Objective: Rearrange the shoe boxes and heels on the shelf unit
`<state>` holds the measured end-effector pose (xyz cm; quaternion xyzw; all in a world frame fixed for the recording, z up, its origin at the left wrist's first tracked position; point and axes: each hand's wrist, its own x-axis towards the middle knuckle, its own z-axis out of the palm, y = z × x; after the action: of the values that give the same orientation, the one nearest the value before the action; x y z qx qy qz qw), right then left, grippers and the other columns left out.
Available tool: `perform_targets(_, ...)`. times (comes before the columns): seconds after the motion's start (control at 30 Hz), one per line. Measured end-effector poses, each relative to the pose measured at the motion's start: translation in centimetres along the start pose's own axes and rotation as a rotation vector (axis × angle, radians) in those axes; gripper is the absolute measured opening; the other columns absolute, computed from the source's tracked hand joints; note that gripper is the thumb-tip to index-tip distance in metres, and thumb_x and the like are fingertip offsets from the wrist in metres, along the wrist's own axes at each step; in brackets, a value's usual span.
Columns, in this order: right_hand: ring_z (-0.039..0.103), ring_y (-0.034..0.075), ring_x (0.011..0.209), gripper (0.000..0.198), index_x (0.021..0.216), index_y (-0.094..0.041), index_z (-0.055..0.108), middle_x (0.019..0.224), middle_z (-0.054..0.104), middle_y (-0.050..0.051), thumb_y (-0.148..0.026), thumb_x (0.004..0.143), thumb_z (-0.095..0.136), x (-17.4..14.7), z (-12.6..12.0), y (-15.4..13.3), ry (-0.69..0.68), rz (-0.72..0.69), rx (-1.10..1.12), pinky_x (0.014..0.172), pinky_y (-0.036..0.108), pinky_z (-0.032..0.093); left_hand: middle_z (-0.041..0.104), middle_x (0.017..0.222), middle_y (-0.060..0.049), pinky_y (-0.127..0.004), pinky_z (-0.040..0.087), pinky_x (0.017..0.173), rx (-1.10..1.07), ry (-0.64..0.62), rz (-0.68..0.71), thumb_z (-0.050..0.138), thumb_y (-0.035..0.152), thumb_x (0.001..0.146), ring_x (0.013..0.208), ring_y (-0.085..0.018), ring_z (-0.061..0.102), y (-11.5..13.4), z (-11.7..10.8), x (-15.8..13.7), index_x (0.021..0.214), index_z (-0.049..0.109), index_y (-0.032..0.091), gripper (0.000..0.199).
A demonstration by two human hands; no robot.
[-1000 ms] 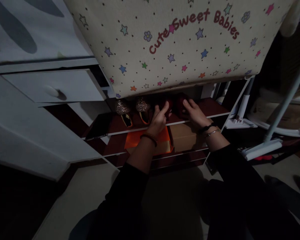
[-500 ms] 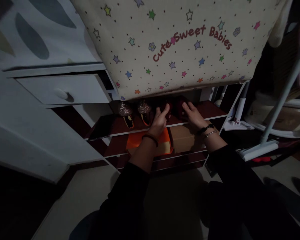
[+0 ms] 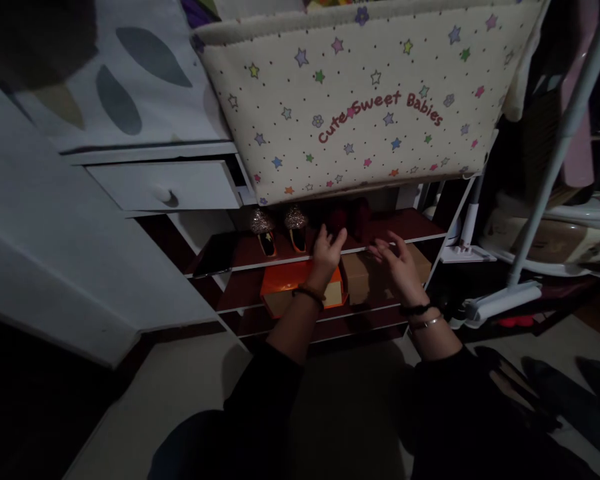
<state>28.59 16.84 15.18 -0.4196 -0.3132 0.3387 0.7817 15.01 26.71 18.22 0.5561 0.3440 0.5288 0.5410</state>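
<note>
Reaching in from the near side, two black sleeves (image 3: 270,373) extend above the pale floor (image 3: 180,383), and I follow them to the bare hands. The right hand (image 3: 397,263) is a little nearer to me, its grip loose, fingers spread and slightly curled, with nothing in hold; it shows in front of the cardboard box (image 3: 357,270) on the lower level. Left of that box, partly behind the left forearm, is the orange box (image 3: 280,275). The left hand (image 3: 329,250) stands slightly farther in, thumb and fingers parted, gripping nothing that I can see. Just beyond, on the upper shelf (image 3: 405,223), two dark red pieces (image 3: 337,217) stand side by side. They lie far and slightly right of the left grip, far and left of the right one, so the left is closer; I cannot tell whether its fingertips touch. Their long axis is lost in the dimness, though the glittery shoes (image 3: 295,217) to their left run near to far. Above juts the star-printed fabric bin (image 3: 380,113).
</note>
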Motion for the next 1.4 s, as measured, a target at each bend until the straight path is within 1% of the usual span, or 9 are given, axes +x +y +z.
perform_targets(0.17,0.076,0.022,0.107,0.058,0.122,-0.025,0.066,0.121,0.076,0.006,-0.045,0.075,0.092,-8.3,-1.9,1.7,0.098,0.103,0.176,0.106,0.044,0.056,0.047,0.169,-0.018,-0.044,0.039,0.128,-0.142,0.044,0.112,0.082,0.046,0.087,0.158,-0.033,0.044,-3.8,-2.6,-10.1,0.151,0.06,0.019,0.073)
perform_targets(0.27,0.076,0.019,0.099,0.057,0.121,-0.025,0.068,0.115,0.078,0.005,-0.042,0.073,0.094,-12.7,-3.0,4.3,0.162,0.226,0.22,0.094,0.036,0.06,0.063,0.155,-0.015,-0.045,0.046,0.122,-0.222,0.084,-0.033,0.087,0.049,0.082,0.146,-0.033,0.058,-8.0,-4.8,-16.4,0.135,0.072,0.022,0.062)
perform_targets(0.37,0.072,0.014,0.081,0.061,0.118,-0.024,0.069,0.098,0.078,0.001,-0.035,0.065,0.096,-15.5,-3.4,7.0,0.216,0.407,0.28,0.076,0.028,0.059,0.076,0.126,-0.012,-0.041,0.057,0.106,-0.424,0.18,-0.283,0.095,0.041,0.071,0.116,-0.027,0.073,-11.1,-6.4,-20.1,0.124,0.076,0.02,0.06)
perform_targets(0.53,0.053,0.006,0.061,0.066,0.124,-0.023,0.069,0.073,0.06,-0.009,-0.021,0.063,0.094,-16.6,-1.2,7.4,0.074,0.536,0.466,0.06,0.018,0.047,0.056,0.075,0.006,-0.023,0.048,0.074,-0.747,0.078,-0.393,0.091,0.021,0.072,0.068,-0.007,0.055,-9.3,-7.1,-20.7,0.135,0.071,0.022,0.066)
perform_targets(0.73,0.027,0.007,0.055,0.083,0.151,-0.041,0.056,0.069,0.037,-0.011,-0.014,0.078,0.084,-15.0,2.6,1.6,-0.413,0.372,0.574,0.052,0.017,0.027,0.039,0.071,0.009,-0.023,0.038,0.065,-0.779,-0.228,-0.211,0.088,0.015,0.075,0.064,-0.01,0.042,-0.7,-7.7,-20.0,0.163,0.041,0.046,0.105)
perform_targets(0.87,0.022,0.01,0.056,0.093,0.157,-0.054,0.045,0.065,0.029,-0.011,-0.017,0.08,0.082,-14.8,3.5,-2.0,-0.649,0.256,0.55,0.053,0.019,0.026,0.033,0.067,0.01,-0.023,0.036,0.062,-0.795,-0.495,-0.006,0.087,0.017,0.08,0.057,-0.009,0.03,2.6,-8.9,-20.5,0.165,0.03,0.055,0.109)
perform_targets(1.03,0.016,0.009,0.05,0.096,0.156,-0.067,0.038,0.059,0.024,-0.013,-0.023,0.083,0.083,-16.5,2.3,-2.4,-0.851,0.165,0.546,0.051,0.02,0.027,0.034,0.064,0.011,-0.02,0.036,0.057,-0.835,-0.821,0.244,0.075,0.014,0.091,0.049,-0.007,0.024,2.9,-10.1,-22.0,0.162,0.014,0.068,0.108)
perform_targets(1.23,0.012,0.006,0.044,0.095,0.154,-0.072,0.033,0.054,0.021,-0.015,-0.025,0.087,0.08,-17.2,0.5,0.8,-0.993,0.128,0.597,0.049,0.019,0.027,0.035,0.06,0.013,-0.017,0.036,0.055,-0.807,-0.834,0.26,0.076,0.017,0.092,0.046,-0.005,0.024,0.7,-11.0,-23.3,0.161,0.01,0.07,0.109)
perform_targets(1.4,0.011,0.006,0.042,0.097,0.155,-0.07,0.033,0.053,0.02,-0.015,-0.029,0.083,0.083,-16.7,-0.6,2.2,-0.968,0.135,0.572,0.049,0.019,0.029,0.035,0.06,0.013,-0.017,0.035,0.055,-0.773,-0.829,0.221,0.076,0.02,0.091,0.046,-0.005,0.024,0.1,-11.2,-23.4,0.16,0.01,0.072,0.108)
